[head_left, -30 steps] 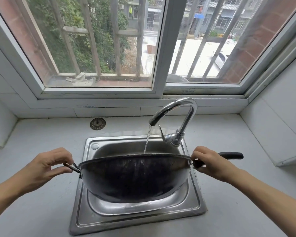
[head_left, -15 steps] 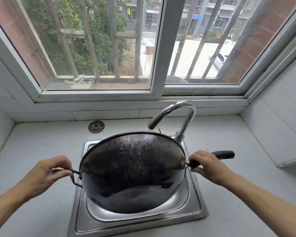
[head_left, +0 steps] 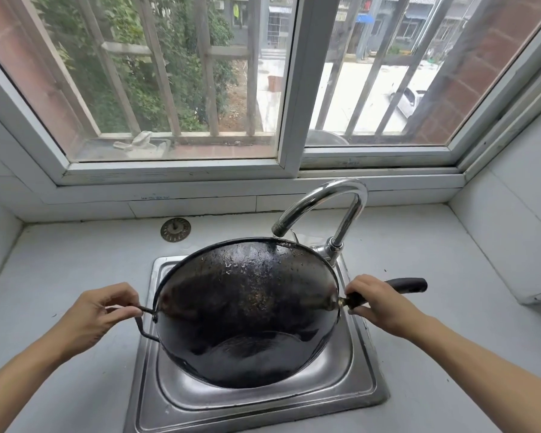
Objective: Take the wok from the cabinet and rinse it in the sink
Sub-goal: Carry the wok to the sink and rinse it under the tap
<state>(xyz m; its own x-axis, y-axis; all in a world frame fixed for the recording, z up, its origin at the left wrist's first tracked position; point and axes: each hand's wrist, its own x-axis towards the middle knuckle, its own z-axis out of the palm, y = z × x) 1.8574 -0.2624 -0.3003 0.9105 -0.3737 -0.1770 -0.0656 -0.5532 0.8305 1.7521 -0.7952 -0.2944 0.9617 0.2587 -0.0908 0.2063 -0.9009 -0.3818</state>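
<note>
Wok [head_left: 247, 310], tilted over sink [head_left: 359, 379], is held left-right: loop pinched by left hand [head_left: 97, 314], long handle gripped by right hand [head_left: 375, 303].

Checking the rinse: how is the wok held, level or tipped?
Tipped: the wok stands on edge over the sink, its inside facing the camera.
</note>
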